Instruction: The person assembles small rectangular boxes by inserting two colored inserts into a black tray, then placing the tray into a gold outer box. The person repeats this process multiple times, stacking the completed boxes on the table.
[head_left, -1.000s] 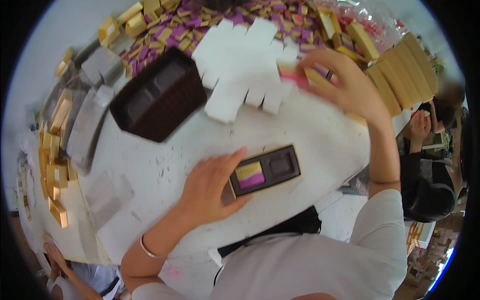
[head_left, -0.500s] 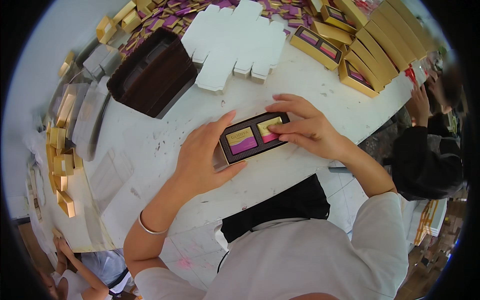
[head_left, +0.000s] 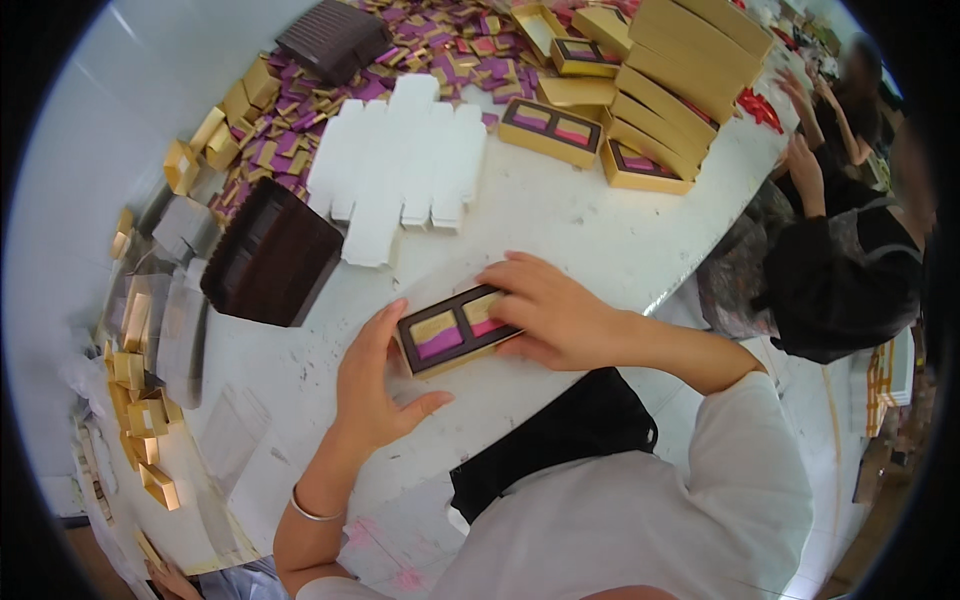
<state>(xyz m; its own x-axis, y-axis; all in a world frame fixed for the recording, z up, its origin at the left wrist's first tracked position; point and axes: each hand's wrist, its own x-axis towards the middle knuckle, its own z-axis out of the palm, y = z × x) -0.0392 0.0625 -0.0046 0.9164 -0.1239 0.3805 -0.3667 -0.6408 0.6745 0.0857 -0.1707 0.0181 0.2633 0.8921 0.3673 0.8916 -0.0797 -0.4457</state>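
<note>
A small gold box with a dark two-pocket tray (head_left: 462, 319) is tilted slightly between my hands above the white table. One pocket holds a gold-and-purple wrapped chocolate (head_left: 437, 336); the other has a gold-and-pink chocolate (head_left: 479, 313), partly covered by my fingers. My right hand (head_left: 555, 315) grips the right end, fingers over the top and thumb on the near side. At the left end is my left hand (head_left: 372, 385), its thumb and fingers spread apart around the corner. Whether its fingertips touch the box I cannot tell.
Beyond the box lie a stack of flat white carton blanks (head_left: 395, 165) and a stack of dark brown trays (head_left: 268, 255). Wrapped chocolates (head_left: 430, 40) are heaped at the back. Filled gold boxes (head_left: 550, 132) stand far right. Co-workers (head_left: 840, 260) sit along the right edge.
The view has shifted, so the table's things appear moved. My right fingertips have gone from the pink chocolate to gripping the box's right end. My left hand's hold has loosened.
</note>
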